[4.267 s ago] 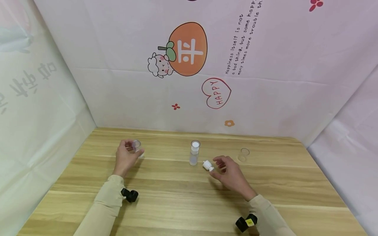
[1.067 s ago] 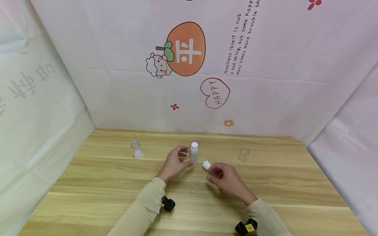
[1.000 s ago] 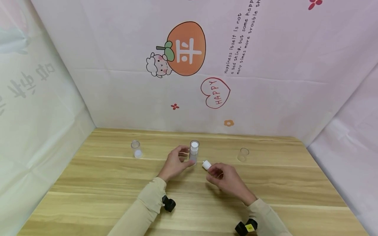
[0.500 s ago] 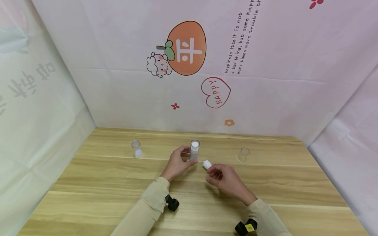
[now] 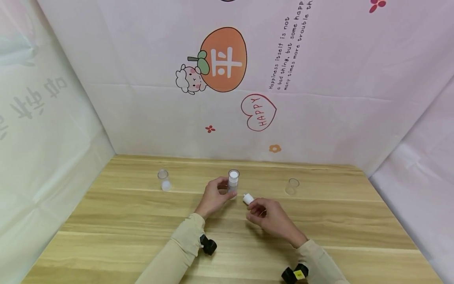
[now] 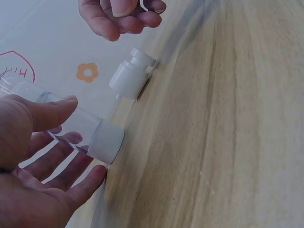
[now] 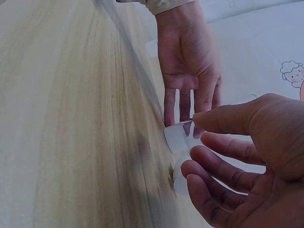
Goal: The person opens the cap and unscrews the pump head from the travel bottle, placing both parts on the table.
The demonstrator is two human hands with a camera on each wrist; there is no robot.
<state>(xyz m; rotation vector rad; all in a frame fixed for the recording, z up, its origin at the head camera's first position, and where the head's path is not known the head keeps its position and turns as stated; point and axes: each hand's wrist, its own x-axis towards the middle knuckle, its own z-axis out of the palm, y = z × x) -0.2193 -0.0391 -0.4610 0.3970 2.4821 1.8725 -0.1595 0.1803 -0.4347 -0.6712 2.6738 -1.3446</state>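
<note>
A clear bottle (image 5: 232, 185) with a white base and a white top inside its clear cylinder stands upright at the middle of the table. My left hand (image 5: 214, 197) holds it, thumb in front and fingers behind; the left wrist view shows the bottle (image 6: 78, 124) between thumb and fingers. To its right, a white pump head (image 5: 248, 198) lies on the wood. My right hand (image 5: 271, 216) hovers close beside the pump head with loosely curled fingers and holds nothing. In the left wrist view, a gap shows between those fingers and the pump head (image 6: 129, 78).
At the left stands a clear container (image 5: 163, 178) with a white bottom. A small clear cap (image 5: 292, 186) sits at the right, beyond my right hand. Behind the wooden table (image 5: 227, 260) hangs a printed white curtain (image 5: 159, 122).
My left hand has gone from the clear container at the left to the middle bottle and closed round it. My right hand has drawn slightly toward me, its fingers more curled.
</note>
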